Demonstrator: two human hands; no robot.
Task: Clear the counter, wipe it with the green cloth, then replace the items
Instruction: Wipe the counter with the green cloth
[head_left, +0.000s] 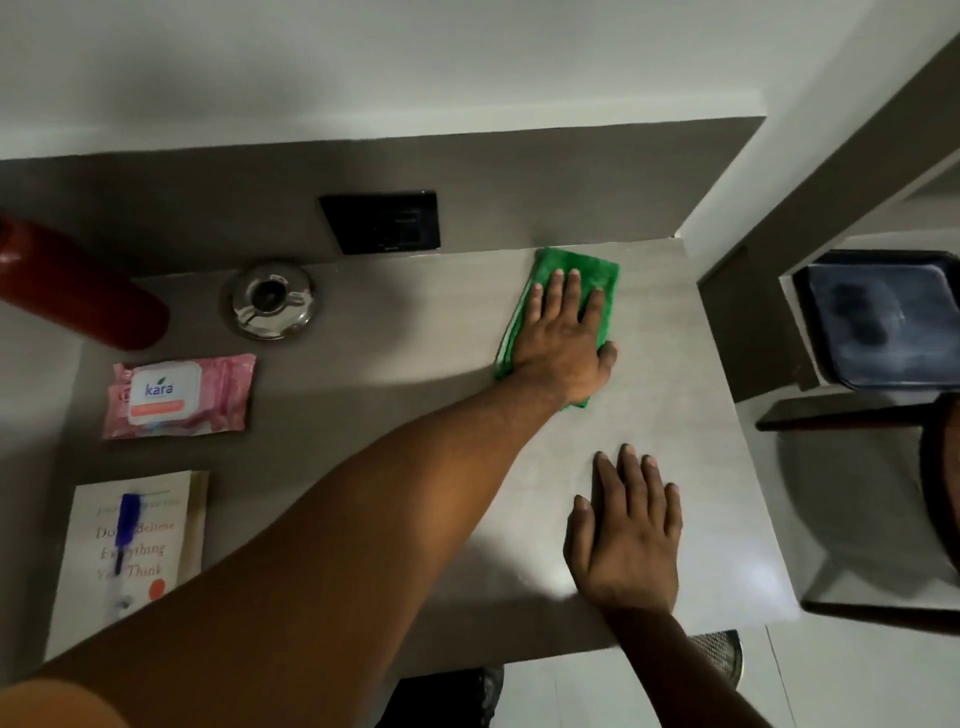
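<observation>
From the head camera, the left hand (563, 332) lies flat, fingers spread, pressing the green cloth (566, 291) onto the far right part of the table (415, 415), close to the back panel. The cloth is folded and sits under the palm and fingers, not gripped in a fist. The right hand (626, 535) rests open and flat on the bare table surface nearer the front edge, holding nothing.

The right half of the table carries no items, so that stretch looks cleared and the wiping is under way there. On the left side stand or lie the red bottle (78, 286), the metal ashtray (272, 299), the pink pack of wipes (179, 397) and the book (135, 545) with a blue pen (124, 535) lying across its cover. They seem gathered to that side, well apart from the cloth.

By my judgement the task is around its middle: clearing is done at least for the right part, wiping has begun, the left part under the items may yet need the cloth, and putting the items back is not yet done.
</observation>
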